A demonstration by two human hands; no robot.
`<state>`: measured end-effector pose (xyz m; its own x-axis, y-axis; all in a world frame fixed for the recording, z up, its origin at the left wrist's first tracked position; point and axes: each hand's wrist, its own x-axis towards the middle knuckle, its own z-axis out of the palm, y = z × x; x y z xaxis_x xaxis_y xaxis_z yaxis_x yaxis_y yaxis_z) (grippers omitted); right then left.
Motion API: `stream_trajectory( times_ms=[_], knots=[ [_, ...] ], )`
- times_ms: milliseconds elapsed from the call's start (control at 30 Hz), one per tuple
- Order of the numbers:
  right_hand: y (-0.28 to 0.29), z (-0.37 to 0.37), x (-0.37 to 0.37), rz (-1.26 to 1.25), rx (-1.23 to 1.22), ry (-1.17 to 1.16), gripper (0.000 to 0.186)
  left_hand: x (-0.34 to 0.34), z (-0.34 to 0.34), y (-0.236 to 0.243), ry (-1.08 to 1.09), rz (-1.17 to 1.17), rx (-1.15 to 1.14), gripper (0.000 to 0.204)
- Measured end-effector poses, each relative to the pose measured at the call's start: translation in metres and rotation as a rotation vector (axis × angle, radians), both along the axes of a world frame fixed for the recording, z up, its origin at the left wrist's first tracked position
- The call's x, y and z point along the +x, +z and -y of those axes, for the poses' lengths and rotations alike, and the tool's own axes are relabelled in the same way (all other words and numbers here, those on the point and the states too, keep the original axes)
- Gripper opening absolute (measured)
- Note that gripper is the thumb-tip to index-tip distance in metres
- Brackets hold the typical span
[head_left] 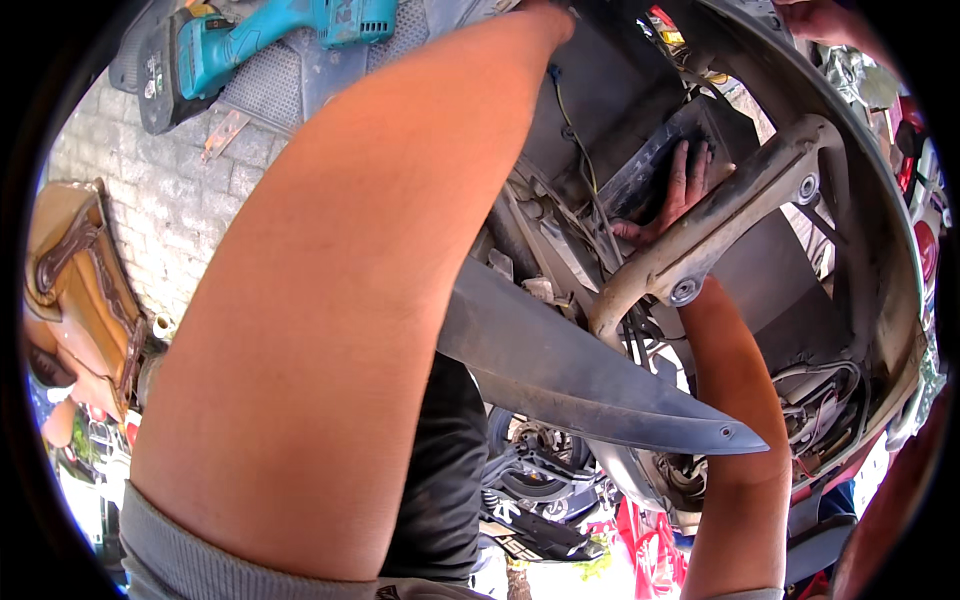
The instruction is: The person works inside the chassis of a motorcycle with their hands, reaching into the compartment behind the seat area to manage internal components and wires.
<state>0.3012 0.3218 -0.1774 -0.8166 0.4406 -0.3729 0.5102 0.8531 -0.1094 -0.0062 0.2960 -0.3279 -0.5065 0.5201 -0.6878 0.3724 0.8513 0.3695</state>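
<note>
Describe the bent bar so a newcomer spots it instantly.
Start at the large curved shell at the picture's right, then follow the right forearm up into it. The bent bar crosses over that forearm, just below the right hand. Unlike the broad, dark pointed panel nearby, it is tubular, dusty tan, with round metal fittings.

The wide fisheye looks down from the person's head, so close that the left arm (320, 330) looms nearest, the right hand (688, 190) farther off beyond a curved metal tube (740, 207).
</note>
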Motion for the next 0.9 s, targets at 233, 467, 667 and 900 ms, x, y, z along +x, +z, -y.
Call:
stream_trajectory(
  times_ms=[233,467,667,900],
  knots=[
    [0.003,0.002,-0.005,-0.102,-0.028,-0.129,0.158,-0.007,-0.005,-0.008,-0.006,-0.002,-0.029,0.041],
    [-0.005,0.004,-0.004,-0.04,0.203,0.133,0.161,-0.009,0.003,-0.012,0.061,-0.018,-0.057,0.039],
    [-0.001,0.005,0.008,0.128,-0.067,-0.186,0.13,-0.012,0.008,-0.017,0.161,-0.039,-0.095,0.037],
    [-0.001,0.003,0.008,0.083,-0.087,-0.164,0.142,-0.017,0.01,-0.004,0.212,0.035,-0.159,0.036]
  ],
)
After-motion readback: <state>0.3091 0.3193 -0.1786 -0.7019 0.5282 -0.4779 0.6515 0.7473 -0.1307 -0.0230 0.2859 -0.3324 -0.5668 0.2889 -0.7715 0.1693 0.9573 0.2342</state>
